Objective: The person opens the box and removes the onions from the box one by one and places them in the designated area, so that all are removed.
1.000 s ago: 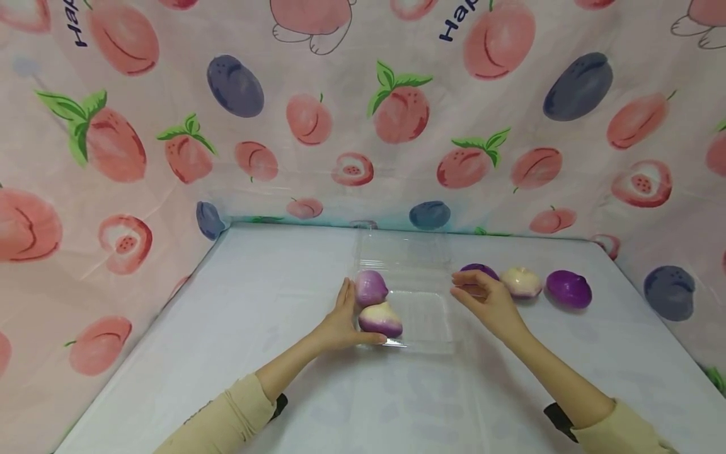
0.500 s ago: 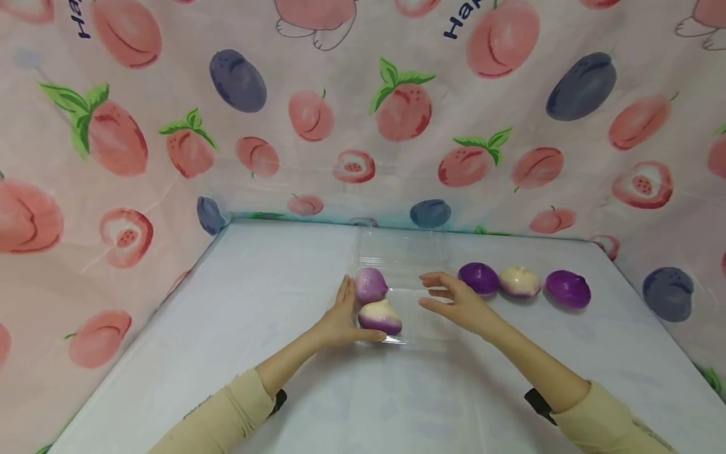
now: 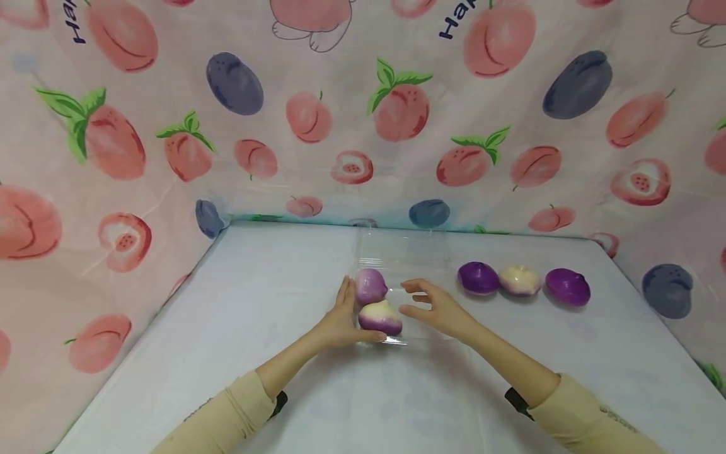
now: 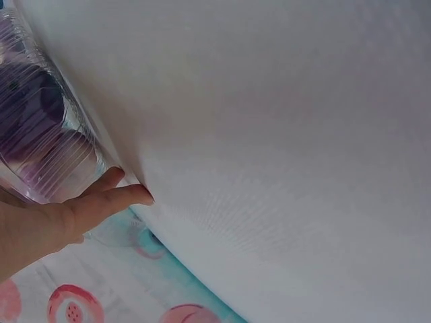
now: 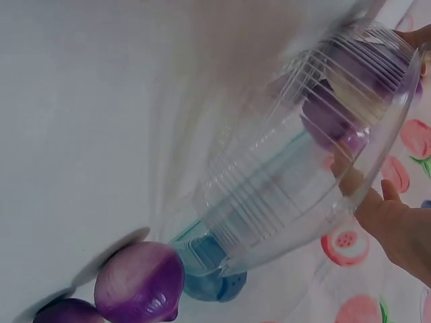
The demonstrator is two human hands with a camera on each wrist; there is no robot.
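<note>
A clear plastic clamshell box [image 3: 399, 249] lies with its lid folded back. In its left part sit two onions, a light purple onion [image 3: 371, 285] behind and a cream-and-purple onion [image 3: 380, 319] in front. My left hand [image 3: 336, 326] rests against the box's left side with straight fingers, the thumb along its front edge. Over the box, just right of these onions, my right hand [image 3: 445, 313] hovers with fingers loosely bent and nothing between them. The right wrist view shows the ribbed box wall [image 5: 249, 208] with onions behind it and the right hand's fingers [image 5: 350, 171] beside them.
Right of the box, a row holds a dark purple onion [image 3: 478, 278], a cream onion [image 3: 519, 281] and another purple onion [image 3: 568, 287]. A white cloth [image 3: 272, 271] covers the table. A fruit-print curtain [image 3: 317, 164] rises behind and along the sides.
My right hand has moved left from beside the dark purple onion to over the box near the two onions. The left hand has stayed at the box's left side.
</note>
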